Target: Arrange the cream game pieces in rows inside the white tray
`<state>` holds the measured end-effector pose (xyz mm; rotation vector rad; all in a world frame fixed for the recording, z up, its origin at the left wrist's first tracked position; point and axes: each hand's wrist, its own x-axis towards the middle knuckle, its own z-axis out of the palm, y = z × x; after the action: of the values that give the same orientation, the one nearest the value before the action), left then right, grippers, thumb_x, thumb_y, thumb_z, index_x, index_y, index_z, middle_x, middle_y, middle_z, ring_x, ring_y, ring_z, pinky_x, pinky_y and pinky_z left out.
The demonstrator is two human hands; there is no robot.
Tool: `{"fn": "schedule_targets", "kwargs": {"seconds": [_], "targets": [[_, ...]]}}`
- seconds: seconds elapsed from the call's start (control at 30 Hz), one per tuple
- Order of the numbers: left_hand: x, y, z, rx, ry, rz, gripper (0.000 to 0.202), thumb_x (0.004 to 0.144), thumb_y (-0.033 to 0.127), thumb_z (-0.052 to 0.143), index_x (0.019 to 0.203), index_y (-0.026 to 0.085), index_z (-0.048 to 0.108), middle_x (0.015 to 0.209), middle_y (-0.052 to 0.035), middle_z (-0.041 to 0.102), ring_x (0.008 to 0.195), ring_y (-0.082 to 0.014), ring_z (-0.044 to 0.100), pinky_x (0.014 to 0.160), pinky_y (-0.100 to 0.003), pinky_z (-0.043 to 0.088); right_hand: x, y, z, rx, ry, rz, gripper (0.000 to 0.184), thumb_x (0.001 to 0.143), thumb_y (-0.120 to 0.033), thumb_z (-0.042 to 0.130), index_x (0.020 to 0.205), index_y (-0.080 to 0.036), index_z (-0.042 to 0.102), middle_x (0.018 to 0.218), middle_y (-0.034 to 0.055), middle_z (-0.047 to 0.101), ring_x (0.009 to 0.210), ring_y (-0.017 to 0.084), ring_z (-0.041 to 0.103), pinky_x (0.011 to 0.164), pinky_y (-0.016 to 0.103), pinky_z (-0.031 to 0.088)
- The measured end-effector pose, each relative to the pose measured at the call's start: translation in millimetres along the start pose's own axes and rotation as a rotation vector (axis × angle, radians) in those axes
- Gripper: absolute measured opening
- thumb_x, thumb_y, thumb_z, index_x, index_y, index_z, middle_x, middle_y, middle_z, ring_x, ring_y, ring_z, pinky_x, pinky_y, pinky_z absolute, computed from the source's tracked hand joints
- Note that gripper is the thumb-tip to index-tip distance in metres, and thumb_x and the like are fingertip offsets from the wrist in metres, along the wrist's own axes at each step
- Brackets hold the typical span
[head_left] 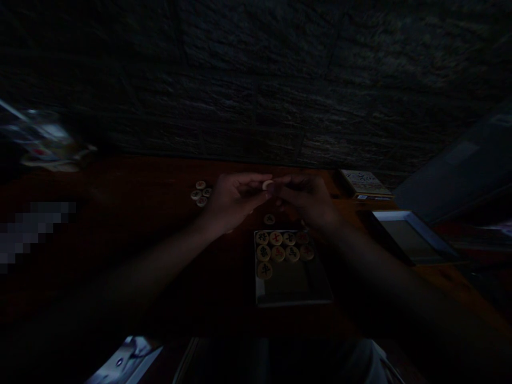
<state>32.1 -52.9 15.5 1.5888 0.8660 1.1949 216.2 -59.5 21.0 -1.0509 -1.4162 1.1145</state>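
A pale round Chinese chess piece (pixel 268 185) is pinched between the fingertips of my left hand (pixel 236 200) and my right hand (pixel 308 197), above the table. Just below my fingers another chess piece (pixel 269 219) lies flat on the wood. Nearer to me is a shallow box tray (pixel 288 285) with two full rows of pieces along its far side and a single piece (pixel 264 270) starting a third row at the left. Their characters are red or black. Beside my left hand, a small cluster of loose pieces (pixel 201 193) lies on the table, partly covered by the hand.
At the right stand an empty-looking box lid (pixel 416 237) and a closed printed box (pixel 366 184) near the wall. A clear container (pixel 50 141) sits at the far left. A dark stone wall (pixel 256 96) bounds the wooden table (pixel 152 181) behind. The scene is very dim.
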Motion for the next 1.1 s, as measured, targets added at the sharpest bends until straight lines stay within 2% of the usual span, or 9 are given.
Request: {"fn": "schedule_targets", "kwargs": {"seconds": [0.13, 0.27, 0.4, 0.53, 0.67, 0.8, 0.97, 1.1], "targets": [[0.3, 2.8, 0.1, -0.022, 0.004, -0.008, 0.037, 0.080, 0.026, 0.086, 0.116, 0.018, 0.079, 0.109, -0.0099, 0.082, 0.098, -0.0243, 0.078, 0.086, -0.034, 0.061, 2.4, 1.7, -2.3, 0.025, -0.010, -0.021, 0.037, 0.068, -0.042, 0.092, 0.092, -0.015, 0.082, 0.066, 0.0014, 0.073, 0.055, 0.011, 0.063, 0.052, 0.022, 0.052], [0.4, 0.8, -0.8, -0.019, -0.019, 0.022, 0.034, 0.084, 0.029, 0.083, 0.117, 0.019, 0.080, 0.114, -0.0105, 0.081, 0.100, -0.0235, 0.077, 0.091, -0.036, 0.060, 3.1, 3.0, -3.1, 0.000, -0.026, -0.031, 0.034, 0.068, -0.039, 0.092, 0.091, -0.015, 0.082, 0.072, 0.0032, 0.077, 0.056, 0.011, 0.063, 0.054, 0.022, 0.053], [0.4, -1.2, -1.4, 0.054, -0.020, 0.071, 0.034, 0.087, 0.032, 0.080, 0.118, 0.020, 0.080, 0.117, -0.0103, 0.080, 0.105, -0.0235, 0.076, 0.096, -0.036, 0.059, 1.4, 3.3, -2.3, -0.012, -0.023, -0.022, 0.036, 0.070, -0.044, 0.091, 0.091, -0.016, 0.082, 0.075, 0.0043, 0.078, 0.058, 0.011, 0.063, 0.054, 0.022, 0.053], [0.3, -2.3, -0.7, 0.067, -0.004, 0.062, 0.034, 0.086, 0.030, 0.079, 0.118, 0.019, 0.079, 0.112, -0.0104, 0.081, 0.099, -0.0234, 0.077, 0.092, -0.036, 0.060, 0.8, 2.8, -1.4, 0.011, -0.005, -0.020, 0.039, 0.070, -0.050, 0.090, 0.089, -0.017, 0.083, 0.075, 0.0040, 0.077, 0.056, 0.011, 0.062, 0.052, 0.021, 0.052], [-1.1, -4.8, 0.2, 0.113, -0.033, 0.104, 0.030, 0.086, 0.029, 0.079, 0.114, 0.020, 0.079, 0.107, -0.0085, 0.081, 0.096, -0.0224, 0.076, 0.087, -0.033, 0.060, 0.2, 0.8, -0.8, -0.034, -0.016, -0.017, 0.042, 0.069, -0.055, 0.090, 0.081, -0.015, 0.081, 0.068, 0.0034, 0.074, 0.054, 0.011, 0.062, 0.051, 0.021, 0.051], [-2.5, -5.0, 1.0, 0.162, -0.036, 0.134, 0.024, 0.082, 0.027, 0.082, 0.105, 0.021, 0.082, 0.108, -0.0073, 0.081, 0.098, -0.0232, 0.076, 0.090, -0.034, 0.059, -0.1, 0.9, -1.1, -0.082, -0.012, -0.022, 0.044, 0.066, -0.057, 0.092, 0.074, -0.015, 0.079, 0.061, 0.0025, 0.070, 0.051, 0.011, 0.059, 0.048, 0.020, 0.048], [-1.1, -0.4, 0.6, 0.031, 0.001, 0.019, 0.030, 0.083, 0.033, 0.084, 0.110, 0.022, 0.082, 0.106, -0.0076, 0.082, 0.095, -0.0235, 0.077, 0.086, -0.035, 0.060, 1.9, 3.0, -3.2, -0.025, -0.046, -0.041, 0.042, 0.072, -0.057, 0.088, 0.080, -0.017, 0.081, 0.071, 0.0038, 0.075, 0.056, 0.012, 0.063, 0.052, 0.022, 0.052], [1.2, 1.7, 0.1, -0.039, 0.068, -0.075, 0.035, 0.085, 0.037, 0.082, 0.115, 0.019, 0.080, 0.100, -0.0082, 0.083, 0.087, -0.0222, 0.078, 0.079, -0.034, 0.062, 2.5, 4.5, -4.0, -0.003, -0.059, -0.056, 0.037, 0.074, -0.050, 0.088, 0.091, -0.018, 0.083, 0.076, 0.0036, 0.077, 0.060, 0.012, 0.064, 0.056, 0.023, 0.054]]}}
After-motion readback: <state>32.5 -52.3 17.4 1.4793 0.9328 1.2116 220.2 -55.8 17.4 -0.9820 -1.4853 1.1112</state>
